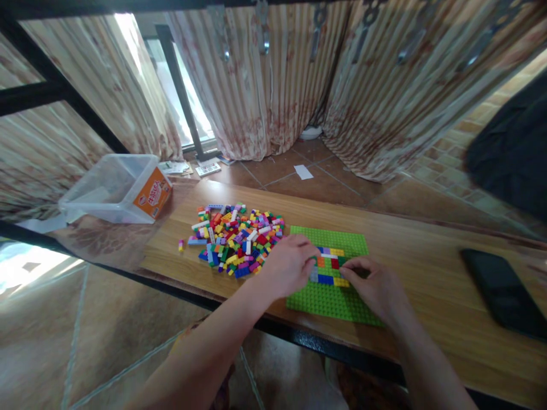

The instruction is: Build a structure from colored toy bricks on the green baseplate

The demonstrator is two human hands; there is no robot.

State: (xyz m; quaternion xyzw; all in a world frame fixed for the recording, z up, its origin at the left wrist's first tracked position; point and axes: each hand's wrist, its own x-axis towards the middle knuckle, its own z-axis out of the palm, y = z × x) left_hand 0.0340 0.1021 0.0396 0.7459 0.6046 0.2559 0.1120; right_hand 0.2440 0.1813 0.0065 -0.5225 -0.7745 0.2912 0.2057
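A bright green studded baseplate (329, 307) lies on the bench, carrying a block of toy bricks (326, 280) in blue, yellow, red, white, orange and grey. Over its left side is my left hand (291, 263), fingers closed in a pinch at the left edge of the bricks; what they hold, if anything, is hidden. From the right, my right hand (376, 283) reaches in with thumb and forefinger pinched at the bricks' right edge. A dark green brick (341, 260) shows by those fingertips, but I cannot tell whether it is gripped.
A heap of loose mixed-colour bricks (237, 239) lies left of the baseplate, with a small pink and yellow piece (180, 245) apart from it. A clear plastic bin (106, 193) stands at the far left. On the right lies a black phone (504, 290). Curtains (273, 97) hang behind.
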